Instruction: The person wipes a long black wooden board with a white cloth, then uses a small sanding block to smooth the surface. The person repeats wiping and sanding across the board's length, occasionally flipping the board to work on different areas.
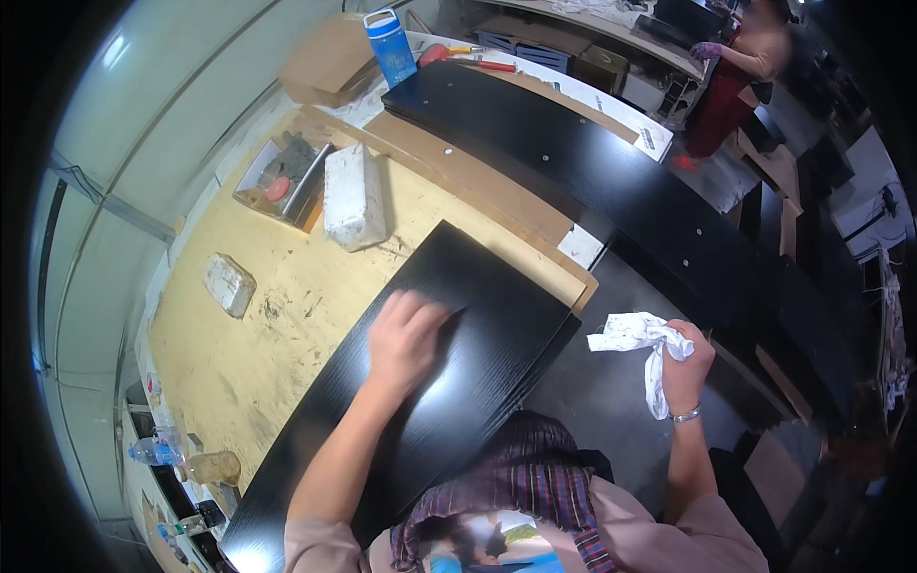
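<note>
A black wood-grained board lies at a slant on the worktable in front of me, its lower end reaching toward the lower left. Over its middle is my left hand, its fingers curled closed and slightly blurred. A small dark tip shows beside those fingers, too unclear to name. Off the board's right side, my right hand is wrapped round a crumpled white cloth, whose ends hang out of the fist. I cannot see the cloth touching the board.
Farther back, long black boards lie stacked on cardboard. On the yellowish tabletop are a white wrapped block, a smaller block and an open box. A blue bottle stands behind. Another person is at the upper right.
</note>
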